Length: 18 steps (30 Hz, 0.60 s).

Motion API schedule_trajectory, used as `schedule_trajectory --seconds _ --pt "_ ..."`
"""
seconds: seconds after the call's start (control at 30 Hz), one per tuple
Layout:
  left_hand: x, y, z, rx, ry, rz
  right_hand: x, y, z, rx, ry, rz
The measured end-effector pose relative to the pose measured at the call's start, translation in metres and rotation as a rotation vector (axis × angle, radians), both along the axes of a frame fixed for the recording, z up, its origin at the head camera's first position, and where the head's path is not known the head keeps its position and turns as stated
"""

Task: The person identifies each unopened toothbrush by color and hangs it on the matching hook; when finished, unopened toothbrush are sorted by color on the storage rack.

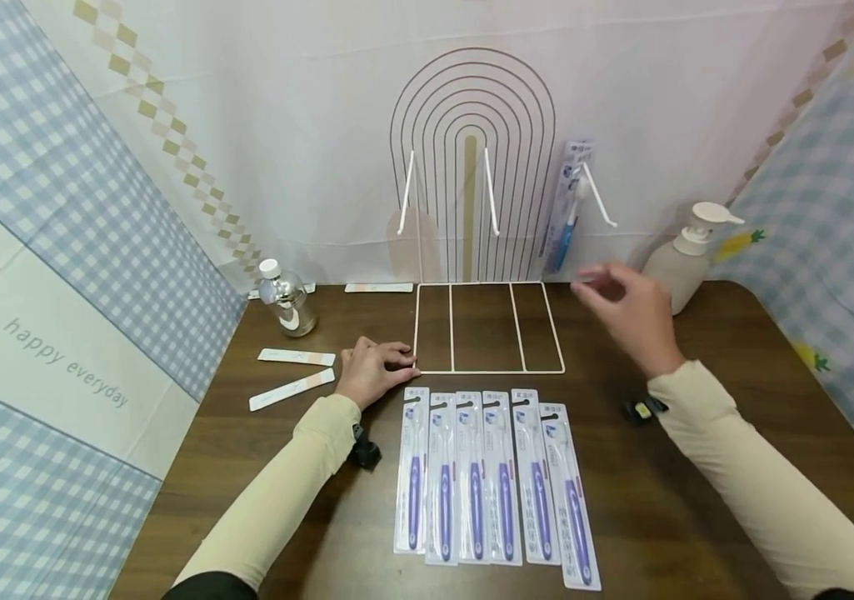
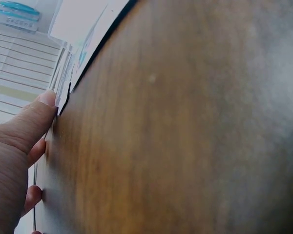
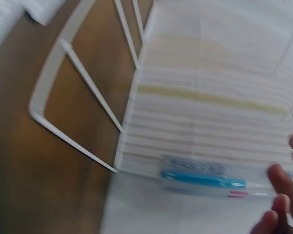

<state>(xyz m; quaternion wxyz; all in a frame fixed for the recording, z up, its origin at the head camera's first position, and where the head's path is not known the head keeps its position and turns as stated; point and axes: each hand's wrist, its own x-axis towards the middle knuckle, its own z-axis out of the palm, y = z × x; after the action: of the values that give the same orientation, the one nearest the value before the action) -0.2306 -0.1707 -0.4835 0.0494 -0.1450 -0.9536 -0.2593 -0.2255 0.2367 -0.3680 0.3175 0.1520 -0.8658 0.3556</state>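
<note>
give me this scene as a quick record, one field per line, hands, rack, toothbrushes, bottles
left hand: at the front left corner of the white wire rack
right hand: raised near the right prong, no object visible in its fingers
hung: one packaged blue toothbrush, on the right prong
bare: left prong and middle prong
on table: six packaged purple toothbrushes, in front of the rack
bottles: clear bottle left, pump bottle right

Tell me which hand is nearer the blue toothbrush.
Right. The right hand is below and right of the blue toothbrush; the left hand is at the rack, farther left.
</note>
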Motion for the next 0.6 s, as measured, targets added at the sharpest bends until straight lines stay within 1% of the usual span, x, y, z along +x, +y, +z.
schedule_trajectory --seconds 0.13,0.2,0.33,0.47,0.53,0.6 --pt "0.000 0.000 0.001 -0.002 -0.003 -0.008 0.036 0.003 -0.030 0.129 -0.160 0.056" --pt "0.001 0.001 0.001 -0.002 -0.005 -0.008 0.055 0.005 -0.045 0.176 -0.249 0.067" --pt "0.000 0.001 0.001 -0.006 -0.010 -0.005 0.087 0.006 -0.068 0.210 -0.417 0.082" --pt "0.000 0.000 0.001 -0.004 -0.018 -0.005 0.110 0.006 -0.082 0.223 -0.544 0.081" --pt "0.000 0.000 0.001 0.003 -0.023 -0.003 0.118 0.005 -0.087 0.228 -0.585 0.079" --pt "0.000 0.000 0.001 0.008 -0.024 -0.002 0.124 0.004 -0.091 0.231 -0.607 0.078"
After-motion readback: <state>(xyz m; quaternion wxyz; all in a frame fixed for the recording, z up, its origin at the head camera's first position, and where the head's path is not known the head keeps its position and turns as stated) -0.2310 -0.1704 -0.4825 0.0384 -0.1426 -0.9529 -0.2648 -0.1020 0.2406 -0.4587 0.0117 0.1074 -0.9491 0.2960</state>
